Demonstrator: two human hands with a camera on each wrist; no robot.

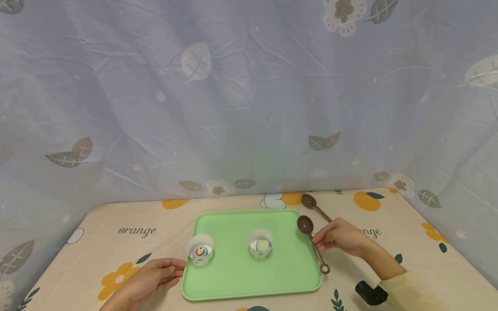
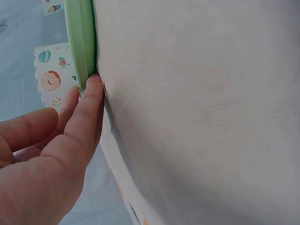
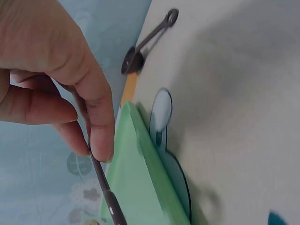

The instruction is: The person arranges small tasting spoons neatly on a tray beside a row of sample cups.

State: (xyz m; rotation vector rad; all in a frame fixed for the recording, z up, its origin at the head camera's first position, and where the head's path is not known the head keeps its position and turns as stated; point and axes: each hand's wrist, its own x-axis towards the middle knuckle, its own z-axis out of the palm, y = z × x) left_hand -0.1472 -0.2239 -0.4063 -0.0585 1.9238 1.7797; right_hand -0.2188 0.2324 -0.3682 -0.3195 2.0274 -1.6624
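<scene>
My right hand (image 1: 344,237) pinches the handle of a brown spoon (image 1: 305,224) over the right edge of a green tray (image 1: 229,278). In the right wrist view the spoon's handle (image 3: 111,201) runs down from between thumb and fingers. At the tray's left side, my left hand (image 1: 151,276) has its fingers extended, the tips touching the rim (image 2: 80,42). Two white patterned paper cups stand on the tray: the left cup (image 1: 200,259) near the left edge and the other cup (image 1: 260,252) about mid-tray. A small round printed item shows inside each.
A second brown spoon (image 1: 309,201) lies on the patterned tablecloth (image 1: 144,211) behind my right hand, its bowl toward the back edge. A pale leaf-print curtain (image 1: 249,108) closes off the back and sides. A black object (image 1: 371,293) is at my right sleeve.
</scene>
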